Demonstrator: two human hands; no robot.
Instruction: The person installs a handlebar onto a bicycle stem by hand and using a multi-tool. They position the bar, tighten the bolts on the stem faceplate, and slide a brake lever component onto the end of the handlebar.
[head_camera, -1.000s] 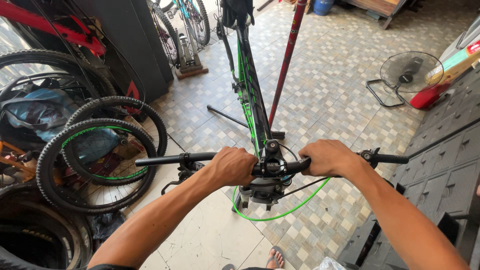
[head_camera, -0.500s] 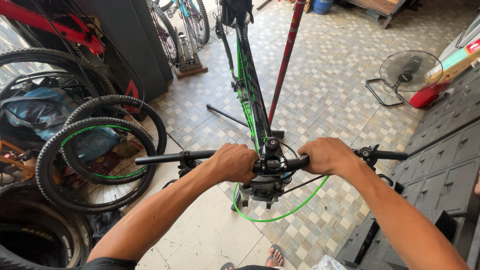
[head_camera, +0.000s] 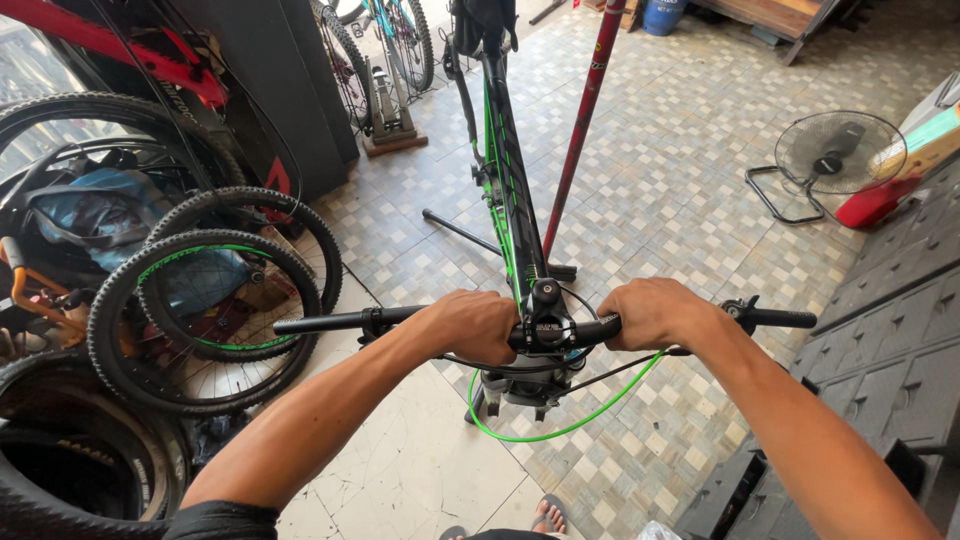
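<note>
A black and green bicycle frame hangs on a red repair stand pole, front end toward me. Its black handlebar runs across the view, clamped by a black stem. My left hand is closed around the bar just left of the stem. Just right of the stem, my right hand grips the bar the same way. A bright green cable loops down below the stem. A brake lever clamp sits beyond my right hand.
Loose wheels with knobby tyres lean at the left, beside more tyres and a red bike frame. A floor fan stands at the right. Dark drawer cabinets line the right edge. A teal bike stands in a floor rack at the back.
Both hands stay clamped on the handlebar. The bar and the view have shifted only slightly; the right end of the bar sits a little lower.
</note>
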